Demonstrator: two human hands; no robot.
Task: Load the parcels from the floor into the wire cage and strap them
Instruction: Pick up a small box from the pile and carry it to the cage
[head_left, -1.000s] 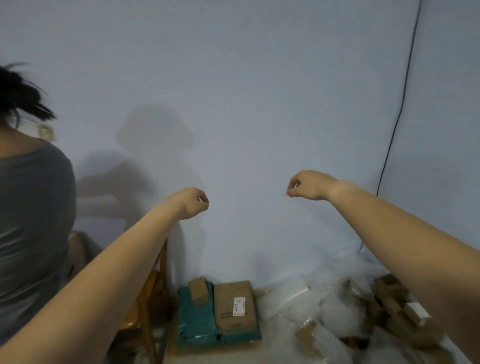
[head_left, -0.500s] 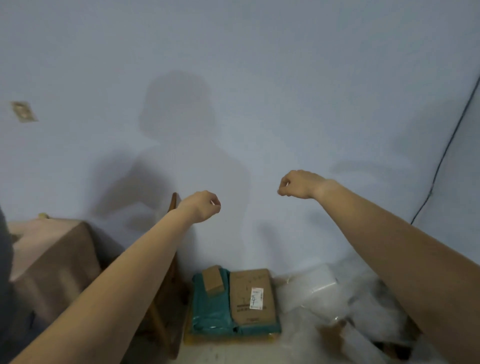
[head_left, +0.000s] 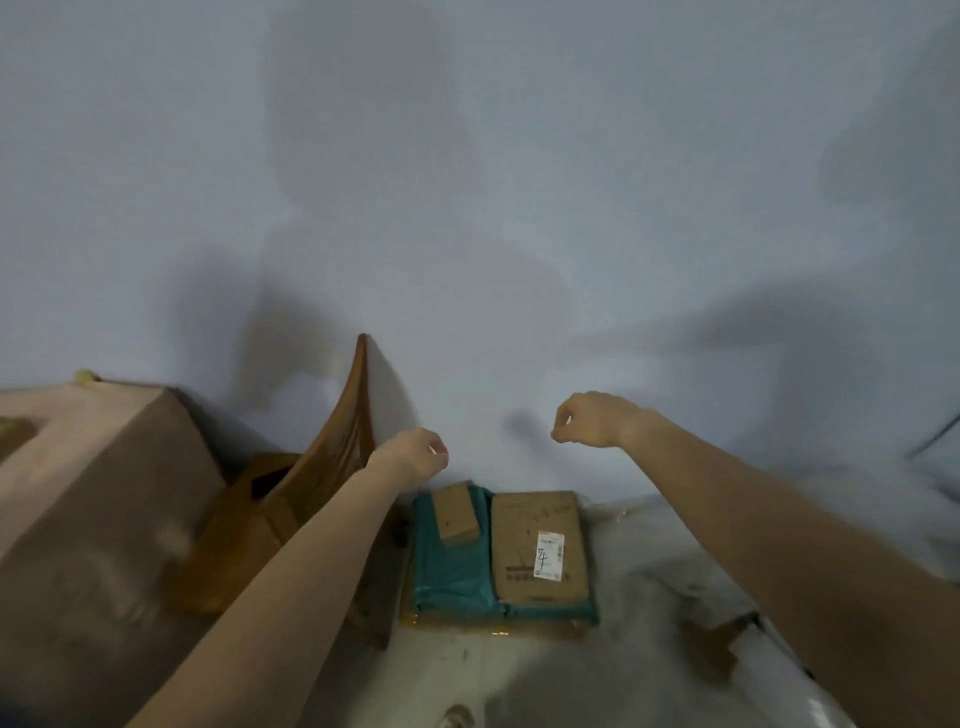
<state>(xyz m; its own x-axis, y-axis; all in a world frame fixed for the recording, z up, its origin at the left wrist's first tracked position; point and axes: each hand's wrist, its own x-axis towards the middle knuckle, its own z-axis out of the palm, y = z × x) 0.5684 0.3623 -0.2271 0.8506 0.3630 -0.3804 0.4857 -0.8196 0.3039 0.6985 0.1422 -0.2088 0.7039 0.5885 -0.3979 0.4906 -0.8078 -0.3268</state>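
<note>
A stack of parcels lies on the floor against the wall. It holds a teal plastic mailer (head_left: 452, 577), a small brown box (head_left: 456, 514) on top of it, and a larger cardboard box (head_left: 537, 545) with a white label. A flat yellowish parcel (head_left: 493, 626) shows under them. My left hand (head_left: 415, 457) and my right hand (head_left: 587, 420) are stretched out in front of me above the stack, apart from each other. Both have curled fingers, and nothing shows inside either. No wire cage or strap is in view.
A wooden chair (head_left: 322, 467) stands left of the parcels against the wall. Further left is a large brown cloth-covered block (head_left: 93, 493). Clear plastic wrap and cardboard scraps (head_left: 717, 639) lie on the floor at the right.
The view has swung left and down, and a person in grey at the left has dropped out of sight. My hands stay curled and now sit lower, nearer the parcels.
</note>
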